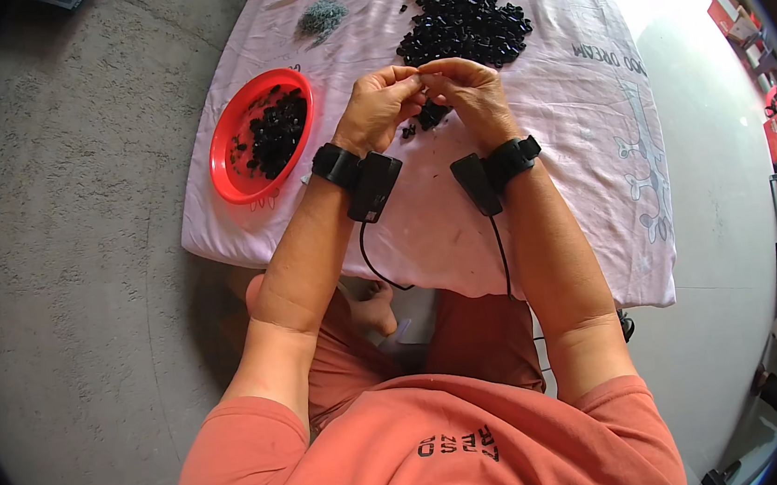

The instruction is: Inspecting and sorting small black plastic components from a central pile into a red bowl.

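My left hand and my right hand meet fingertip to fingertip above the cloth-covered table, both pinched closed. Whatever sits between the fingers is too small and too covered to make out. Just beyond them spreads a big heap of small shiny black pieces. A few more black pieces lie under and between my hands. Off to the left, a red plastic basin holds a pile of similar black pieces.
A small mound of thin grey-silver bits lies at the table's far left. The pale pink printed cloth is wrinkled. Black boxes with cables are strapped to both my wrists. Red and blue items line the floor at far right.
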`<state>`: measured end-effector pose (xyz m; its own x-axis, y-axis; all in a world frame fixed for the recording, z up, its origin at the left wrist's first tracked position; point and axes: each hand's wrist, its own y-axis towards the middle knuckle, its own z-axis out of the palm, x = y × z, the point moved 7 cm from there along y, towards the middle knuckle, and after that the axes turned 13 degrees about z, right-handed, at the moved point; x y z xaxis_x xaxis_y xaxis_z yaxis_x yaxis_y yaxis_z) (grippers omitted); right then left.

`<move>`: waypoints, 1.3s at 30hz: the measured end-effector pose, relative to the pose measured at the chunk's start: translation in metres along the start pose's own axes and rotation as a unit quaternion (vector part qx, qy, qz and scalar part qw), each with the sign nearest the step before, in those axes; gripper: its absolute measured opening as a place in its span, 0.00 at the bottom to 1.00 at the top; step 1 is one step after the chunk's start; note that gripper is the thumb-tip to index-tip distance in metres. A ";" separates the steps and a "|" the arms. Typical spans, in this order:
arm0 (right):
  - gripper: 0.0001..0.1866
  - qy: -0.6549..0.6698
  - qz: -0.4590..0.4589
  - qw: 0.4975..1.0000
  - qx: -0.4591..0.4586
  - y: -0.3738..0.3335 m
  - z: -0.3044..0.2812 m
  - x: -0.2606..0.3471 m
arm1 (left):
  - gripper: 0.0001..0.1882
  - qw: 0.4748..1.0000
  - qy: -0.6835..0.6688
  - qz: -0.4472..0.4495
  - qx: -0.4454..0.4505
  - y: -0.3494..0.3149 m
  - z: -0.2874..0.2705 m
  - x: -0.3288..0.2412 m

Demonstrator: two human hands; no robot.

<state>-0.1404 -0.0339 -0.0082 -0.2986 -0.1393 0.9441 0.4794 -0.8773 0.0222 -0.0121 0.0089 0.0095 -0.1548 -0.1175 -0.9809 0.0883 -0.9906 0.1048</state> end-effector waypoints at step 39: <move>0.08 0.077 0.033 0.995 -0.047 0.002 -0.011 -0.004 | 0.09 0.793 0.604 0.068 0.040 0.016 -0.010 -0.007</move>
<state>-0.1470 -0.0403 -0.0155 -0.3962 -0.2603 0.8805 0.4249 -0.9021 -0.0754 0.0007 -0.0053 0.0166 0.9105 -0.1191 -0.3960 -0.0472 -0.9813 0.1865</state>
